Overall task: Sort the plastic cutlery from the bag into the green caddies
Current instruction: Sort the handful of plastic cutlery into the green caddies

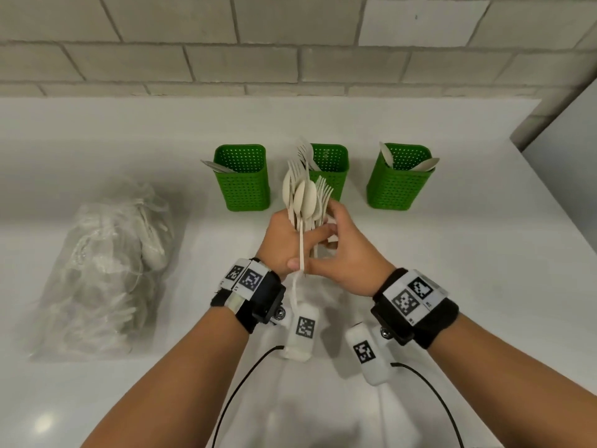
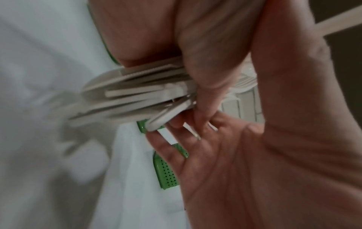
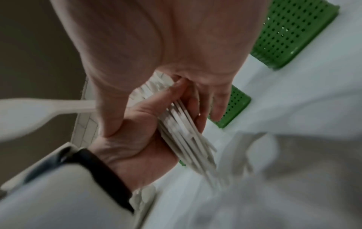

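- My left hand [image 1: 284,240] is wrapped around a bundle of cutlery [image 1: 305,198], pale cream plastic, held upright above the white counter [image 1: 468,253] just in front of the middle caddy [image 1: 329,169].
- The bundle mixes spoons and forks: smooth oval spoon bowls face me in front, and fork tines fan out behind and to the right.
- From the left wrist view, the handles [image 2: 141,96] are flat thin strips stacked against each other, their ends poking out below my curled fingers.
- My right hand [image 1: 349,253] pinches one spoon [image 1: 302,240] by its long handle between thumb and fingers; the handle lies across my left hand, the bowl up among the others.
- Three green caddies stand in a row near the tiled wall [image 1: 290,43], perforated, with rounded corners.
- The left caddy [image 1: 242,179] holds a piece that leans out over its left rim; I cannot tell its type.
- The middle caddy holds forks, tines up.
- The right caddy [image 1: 400,179] holds spoons, bowls above the rim.
- The bag [image 1: 106,270] lies on the counter to my left, clear, crumpled, with more pale cutlery inside.
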Available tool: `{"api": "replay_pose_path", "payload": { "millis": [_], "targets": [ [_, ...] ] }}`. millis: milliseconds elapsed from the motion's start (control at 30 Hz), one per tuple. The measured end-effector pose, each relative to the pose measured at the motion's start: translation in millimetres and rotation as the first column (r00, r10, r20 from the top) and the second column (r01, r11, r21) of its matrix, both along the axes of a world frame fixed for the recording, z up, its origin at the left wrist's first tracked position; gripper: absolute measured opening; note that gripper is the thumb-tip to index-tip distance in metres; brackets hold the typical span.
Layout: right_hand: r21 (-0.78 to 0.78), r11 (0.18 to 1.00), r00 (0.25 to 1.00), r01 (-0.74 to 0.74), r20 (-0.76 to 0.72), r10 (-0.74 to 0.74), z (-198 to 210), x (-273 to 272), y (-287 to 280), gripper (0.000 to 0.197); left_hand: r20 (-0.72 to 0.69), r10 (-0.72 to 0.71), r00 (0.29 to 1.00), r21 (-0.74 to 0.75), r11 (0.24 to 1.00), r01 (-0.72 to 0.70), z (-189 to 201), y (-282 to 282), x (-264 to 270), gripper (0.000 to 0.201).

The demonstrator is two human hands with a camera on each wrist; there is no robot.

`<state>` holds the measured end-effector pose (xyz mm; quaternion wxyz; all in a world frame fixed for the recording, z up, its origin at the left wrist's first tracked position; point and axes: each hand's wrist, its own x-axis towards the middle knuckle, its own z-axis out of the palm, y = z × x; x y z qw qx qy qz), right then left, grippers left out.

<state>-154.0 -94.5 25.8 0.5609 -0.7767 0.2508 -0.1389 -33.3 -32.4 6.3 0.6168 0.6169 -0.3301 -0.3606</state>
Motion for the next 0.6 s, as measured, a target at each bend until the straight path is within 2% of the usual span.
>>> {"api": "replay_pose_path", "payload": {
  "millis": [33, 67, 100, 167, 200, 233, 300, 367, 400, 433, 467, 500, 533, 567, 600],
  "targets": [
    [-0.121, 0.991, 0.998, 0.062, 0.021, -0.06, 1, -2, 1, 0.117, -0.046, 0.021, 0.999, 0.023, 1.0, -0.02, 1, 0, -2, 0.009],
    [-0.298, 0.947, 0.992, 0.117, 0.078, -0.098, 3, -4, 2, 0.115, -0.07, 0.034, 0.997, 0.041, 0.999, -0.032, 1, 2, -2, 0.007],
    [-0.489, 0.86, 0.984, 0.147, 0.164, -0.075, 4, -6, 2, 0.103, -0.052, 0.027, 0.998, 0.053, 0.998, -0.024, 2, 4, -1, 0.007],
    [-0.752, 0.651, 0.967, 0.106, 0.23, 0.108, 2, -5, 0, 0.054, 0.096, -0.033, 0.995, 0.088, 0.996, 0.025, 3, 6, -2, 0.023],
    [-0.798, 0.599, 0.957, 0.062, 0.219, 0.193, 2, -3, 1, 0.033, 0.148, -0.06, 0.987, 0.121, 0.992, 0.042, 5, 6, -4, 0.032],
    [-0.797, 0.603, 0.946, 0.038, 0.224, 0.236, 2, -1, 2, 0.021, 0.16, -0.066, 0.985, 0.143, 0.989, 0.043, 5, 6, -5, 0.037],
    [-0.659, 0.747, 0.929, 0.083, 0.322, 0.181, 13, 1, 0, 0.008, 0.178, -0.059, 0.982, 0.107, 0.993, 0.041, 2, 5, -5, 0.029],
    [-0.426, 0.87, 0.897, 0.248, 0.44, -0.04, 36, -4, -9, 0.016, -0.024, 0.029, 0.999, 0.042, 0.999, -0.028, -3, 3, -3, 0.01],
    [-0.342, 0.891, 0.899, 0.299, 0.415, -0.142, 44, -8, -17, 0.022, -0.128, 0.09, 0.988, 0.032, 0.996, -0.086, -7, 3, -1, 0.007],
    [-0.338, 0.898, 0.936, 0.281, 0.302, -0.18, 49, -11, -27, 0.027, -0.214, 0.14, 0.967, 0.024, 0.99, -0.138, -8, 3, 1, 0.005],
    [-0.404, 0.896, 0.982, 0.183, 0.112, -0.15, 49, -12, -35, 0.03, -0.267, 0.166, 0.949, 0.009, 0.985, -0.17, -9, 3, 2, 0.004],
    [-0.459, 0.888, 0.99, 0.022, -0.111, -0.082, 46, -11, -38, 0.031, -0.289, 0.166, 0.943, -0.02, 0.984, -0.179, -9, 3, 2, 0.003],
    [-0.457, 0.88, 0.957, -0.133, -0.291, -0.007, 37, -10, -38, 0.03, -0.284, 0.15, 0.947, -0.051, 0.984, -0.171, -6, 2, 0, 0.006],
    [-0.425, 0.877, 0.922, -0.226, -0.384, 0.052, 28, -8, -35, 0.027, -0.258, 0.136, 0.956, -0.069, 0.985, -0.159, -5, 2, -2, 0.009],
    [-0.406, 0.878, 0.908, -0.251, -0.413, 0.069, 19, -6, -32, 0.024, -0.224, 0.121, 0.967, -0.08, 0.987, -0.142, -4, 1, -5, 0.011]
  ]
}}
